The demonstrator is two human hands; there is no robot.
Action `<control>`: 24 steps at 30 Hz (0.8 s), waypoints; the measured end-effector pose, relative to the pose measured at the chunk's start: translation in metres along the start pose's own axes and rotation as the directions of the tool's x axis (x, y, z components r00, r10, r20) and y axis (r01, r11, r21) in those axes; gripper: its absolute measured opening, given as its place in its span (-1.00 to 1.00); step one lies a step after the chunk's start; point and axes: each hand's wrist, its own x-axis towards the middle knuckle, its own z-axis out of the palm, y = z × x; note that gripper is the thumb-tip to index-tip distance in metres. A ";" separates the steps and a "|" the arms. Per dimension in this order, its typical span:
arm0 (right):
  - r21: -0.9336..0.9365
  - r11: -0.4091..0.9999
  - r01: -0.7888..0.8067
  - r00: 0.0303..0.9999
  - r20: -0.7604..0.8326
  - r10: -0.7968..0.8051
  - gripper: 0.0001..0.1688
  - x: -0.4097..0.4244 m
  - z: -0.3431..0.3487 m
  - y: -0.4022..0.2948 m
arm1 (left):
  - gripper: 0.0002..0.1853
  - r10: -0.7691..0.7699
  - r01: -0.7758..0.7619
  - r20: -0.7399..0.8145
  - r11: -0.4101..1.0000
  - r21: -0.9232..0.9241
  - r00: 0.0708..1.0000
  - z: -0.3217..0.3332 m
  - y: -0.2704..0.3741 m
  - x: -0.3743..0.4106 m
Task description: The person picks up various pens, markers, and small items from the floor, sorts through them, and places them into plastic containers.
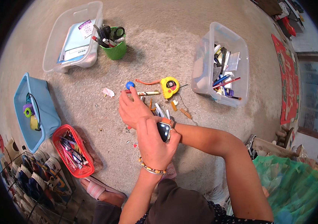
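My right hand (135, 107) reaches leftward over the floor, palm down, fingers loosely spread with nothing visibly gripped. A smartwatch (164, 131) with an orange strap is on that wrist. My left hand (156, 140), wearing a beaded bracelet (151, 168), grasps the watch by its edges. Just beyond my right fingers lie a blue round cap (130, 85) and a slim printed tube (149, 93). A yellow tape measure (170, 87) with an orange strap lies further right. White sticks (159, 109) and brown pieces (185, 113) are partly hidden behind my right forearm.
A clear bin (220, 98) of pens stands right. Back left are a clear bin of papers (45, 63) and a green pen cup (115, 53). A blue bin (49, 103) and a red basket (75, 170) of stationery stand left. Scraps (108, 91) litter the concrete floor.
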 end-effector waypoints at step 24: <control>0.198 0.980 0.015 0.981 -0.192 0.024 -0.70 0.017 -0.017 -0.006 | -0.91 0.810 0.170 0.281 0.225 -0.959 0.515 -0.012 0.126 -0.001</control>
